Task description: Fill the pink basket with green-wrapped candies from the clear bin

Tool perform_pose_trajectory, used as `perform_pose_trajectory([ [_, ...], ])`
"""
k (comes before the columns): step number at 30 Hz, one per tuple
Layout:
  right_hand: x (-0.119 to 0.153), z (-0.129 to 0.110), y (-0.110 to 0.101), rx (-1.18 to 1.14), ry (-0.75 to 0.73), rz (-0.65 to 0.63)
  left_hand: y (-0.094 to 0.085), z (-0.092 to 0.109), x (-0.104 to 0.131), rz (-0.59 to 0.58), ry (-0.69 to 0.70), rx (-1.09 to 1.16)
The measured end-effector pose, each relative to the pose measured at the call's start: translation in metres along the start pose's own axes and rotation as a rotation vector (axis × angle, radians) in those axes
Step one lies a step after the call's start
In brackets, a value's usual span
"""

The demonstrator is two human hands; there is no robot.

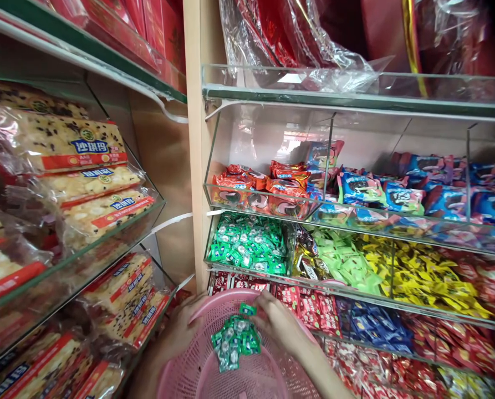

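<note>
Cdn't tell if my R hand (pixel 279 321) pinched candy (pixel 246 308); L hand (pixel 185 326) gripped basket (pixel 195 366) at left rim, slip risked spill.

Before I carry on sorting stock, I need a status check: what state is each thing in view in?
Left hand: closed on the basket's left rim.
Right hand: over the basket, fingers bent by a green packet; grip unclear.
Pink basket: partly filled.
Basket's green packets: loosely piled.
Shelf's green packets: heaped.
Yellow packets: heaped.
Snack bars: wrapped, stacked.
</note>
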State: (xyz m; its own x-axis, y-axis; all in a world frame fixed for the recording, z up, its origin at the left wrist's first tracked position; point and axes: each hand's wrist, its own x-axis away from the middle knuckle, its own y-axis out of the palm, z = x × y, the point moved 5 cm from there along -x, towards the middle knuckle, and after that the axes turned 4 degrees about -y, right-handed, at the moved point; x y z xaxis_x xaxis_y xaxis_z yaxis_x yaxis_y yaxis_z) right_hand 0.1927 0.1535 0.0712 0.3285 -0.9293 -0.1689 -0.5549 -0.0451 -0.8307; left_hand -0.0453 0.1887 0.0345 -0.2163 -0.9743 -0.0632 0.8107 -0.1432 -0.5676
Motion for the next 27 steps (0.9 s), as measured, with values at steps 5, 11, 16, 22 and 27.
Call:
perform_pose_trajectory([
  [5, 0.002, 0.032, 0.026, 0.142, 0.142, -0.069, 0.002, -0.001, 0.0, -0.034, 0.047, -0.048],
  [11, 0.002, 0.038, 0.039, 0.17, 0.187, -0.052, 0.004, -0.008, -0.002, -0.044, 0.037, -0.071],
  [16, -0.001, 0.025, 0.027, 0.135, 0.157, 0.009, 0.005, -0.014, -0.003, -0.038, 0.063, -0.069],
  [22, -0.015, -0.027, -0.023, 0.062, 0.026, 0.076, 0.005, -0.017, -0.004, -0.013, 0.064, -0.008],
  [27, -0.042, -0.048, -0.061, 0.066, -0.036, 0.243, 0.006, -0.015, -0.005, -0.024, 0.087, -0.049],
])
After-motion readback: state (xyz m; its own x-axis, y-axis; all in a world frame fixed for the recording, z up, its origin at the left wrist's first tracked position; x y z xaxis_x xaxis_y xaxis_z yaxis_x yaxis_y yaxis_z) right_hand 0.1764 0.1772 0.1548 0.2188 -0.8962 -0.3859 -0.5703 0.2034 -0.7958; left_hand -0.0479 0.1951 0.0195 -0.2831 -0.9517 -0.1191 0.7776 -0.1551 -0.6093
